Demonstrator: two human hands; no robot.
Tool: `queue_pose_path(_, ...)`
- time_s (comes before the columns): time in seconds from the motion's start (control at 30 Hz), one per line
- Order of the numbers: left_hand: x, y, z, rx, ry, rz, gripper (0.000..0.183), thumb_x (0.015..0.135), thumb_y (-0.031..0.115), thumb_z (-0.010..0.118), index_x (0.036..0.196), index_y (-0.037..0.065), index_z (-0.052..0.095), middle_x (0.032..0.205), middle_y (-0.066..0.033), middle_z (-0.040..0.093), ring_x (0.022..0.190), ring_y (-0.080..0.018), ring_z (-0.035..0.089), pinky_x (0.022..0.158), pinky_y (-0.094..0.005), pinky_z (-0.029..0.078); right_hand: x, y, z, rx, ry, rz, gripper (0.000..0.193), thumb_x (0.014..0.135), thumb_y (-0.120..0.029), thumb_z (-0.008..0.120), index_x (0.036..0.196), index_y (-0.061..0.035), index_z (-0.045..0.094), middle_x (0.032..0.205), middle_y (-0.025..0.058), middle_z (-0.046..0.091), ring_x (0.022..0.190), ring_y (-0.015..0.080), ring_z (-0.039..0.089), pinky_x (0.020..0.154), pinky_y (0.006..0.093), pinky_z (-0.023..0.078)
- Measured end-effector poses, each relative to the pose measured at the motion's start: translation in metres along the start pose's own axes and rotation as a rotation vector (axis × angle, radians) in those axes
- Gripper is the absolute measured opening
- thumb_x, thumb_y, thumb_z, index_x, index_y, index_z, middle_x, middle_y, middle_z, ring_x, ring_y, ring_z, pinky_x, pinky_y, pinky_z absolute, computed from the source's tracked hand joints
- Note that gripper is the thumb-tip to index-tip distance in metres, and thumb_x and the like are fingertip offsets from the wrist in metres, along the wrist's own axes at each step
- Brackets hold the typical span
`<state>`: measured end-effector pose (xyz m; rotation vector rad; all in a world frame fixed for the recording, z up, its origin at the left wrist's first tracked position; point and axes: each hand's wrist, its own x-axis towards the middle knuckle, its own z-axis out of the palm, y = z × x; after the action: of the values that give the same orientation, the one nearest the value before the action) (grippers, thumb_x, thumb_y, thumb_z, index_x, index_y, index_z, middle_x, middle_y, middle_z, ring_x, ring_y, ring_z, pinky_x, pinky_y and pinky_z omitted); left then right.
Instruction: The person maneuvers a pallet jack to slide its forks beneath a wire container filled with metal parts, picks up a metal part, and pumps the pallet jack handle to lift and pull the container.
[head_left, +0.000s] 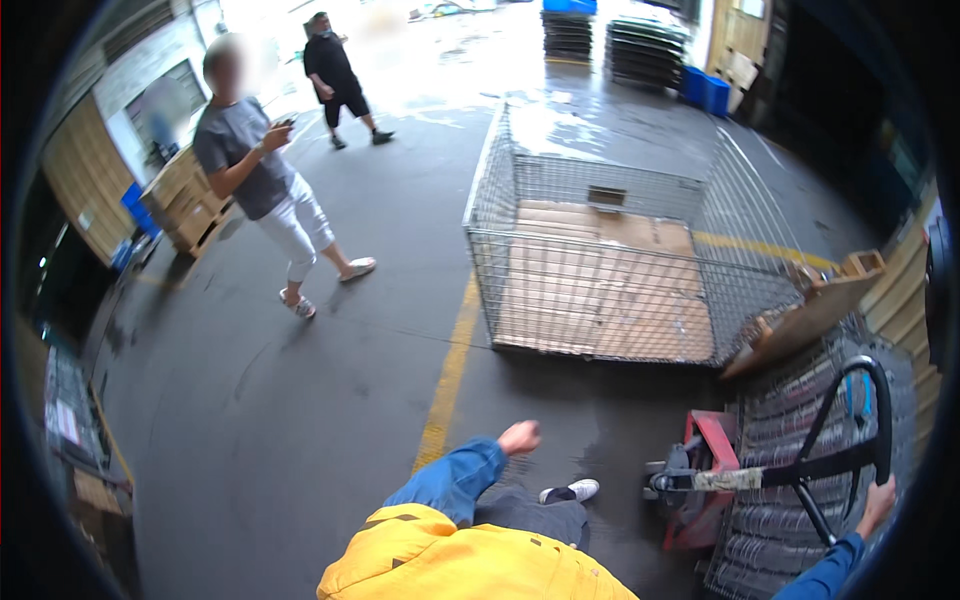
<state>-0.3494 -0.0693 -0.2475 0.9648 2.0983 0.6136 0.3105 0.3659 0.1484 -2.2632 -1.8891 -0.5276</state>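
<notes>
My right hand (878, 503) is wrapped round the black loop handle of a pallet jack (722, 478), whose red body stands at the lower right. My left hand (520, 437) hangs in front of me over the floor, its fingers curled in with nothing seen in them. Ahead of me stands a large wire mesh cage (590, 250), with flat cardboard (600, 290) on its bottom. The left hand is apart from the cage. Partly behind the jack's handle lies a stack of folded wire mesh panels (790, 510).
A wooden board (815, 315) leans near the cage's right corner. At the left, one person (240, 155) holds a small dark object; another person (335, 75) walks farther back. Cardboard boxes (185, 200) sit on a pallet. Blue bins (706, 90) and dark stacks (645, 50) stand far off.
</notes>
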Motion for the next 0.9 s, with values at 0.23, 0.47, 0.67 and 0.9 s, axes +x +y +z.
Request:
queue_pose_path(0.23, 0.122, 0.446, -0.023, -0.053, 0.078, 1.044, 0.077, 0.073, 0.028, 0.072, 0.137, 0.004, 0.035, 0.122, -0.0204, 0.05, 0.115, -0.0364, 0.05, 0.097, -0.0445, 0.044, -0.044, -0.025, -0.032, -0.067, 0.136, 0.034, 0.05, 0.077, -0.021, 0.065, 0.124, -0.0075, 0.056, 0.103, 0.024, 0.065, 0.096, 0.0426, 0.061, 0.083, 0.0499, 0.048)
queue_pose_path(0.47, 0.046, 0.714, 0.037, 0.174, 0.032, 1.721, 0.083, 0.049, 0.043, 0.085, 0.118, 0.007, 0.056, 0.12, -0.0203, 0.05, 0.116, -0.0364, 0.046, 0.092, -0.0501, 0.04, -0.06, -0.043, -0.047, -0.045, 0.106, 0.064, 0.05, 0.074, -0.023, 0.069, 0.12, -0.0065, 0.057, 0.093, 0.0243, 0.065, 0.087, 0.0431, 0.062, 0.074, 0.0512, 0.048)
queue_pose_path(0.67, 0.036, 0.78, 0.088, 0.838, -0.323, 1.6, 0.065, 0.051, 0.053, 0.085, 0.098, 0.01, 0.074, 0.103, -0.0088, 0.069, 0.1, -0.0257, 0.062, 0.085, -0.0382, 0.047, -0.072, -0.049, -0.051, -0.047, 0.198, 0.038, 0.046, 0.07, -0.022, 0.073, 0.11, -0.0054, 0.059, 0.085, 0.0244, 0.065, 0.082, 0.0439, 0.061, 0.069, 0.0526, 0.046)
queue_pose_path(0.9, 0.03, 0.785, 0.074, 0.931, -0.601, 1.29, 0.051, 0.055, 0.044, 0.084, 0.091, 0.009, 0.074, 0.096, -0.0063, 0.071, 0.089, -0.0221, 0.067, 0.073, -0.0352, 0.053, -0.066, -0.064, -0.079, 0.34, -0.015, 0.016, 0.031, 0.062, -0.017, 0.07, 0.089, -0.004, 0.061, 0.079, 0.0242, 0.063, 0.08, 0.0455, 0.059, 0.067, 0.0508, 0.045)
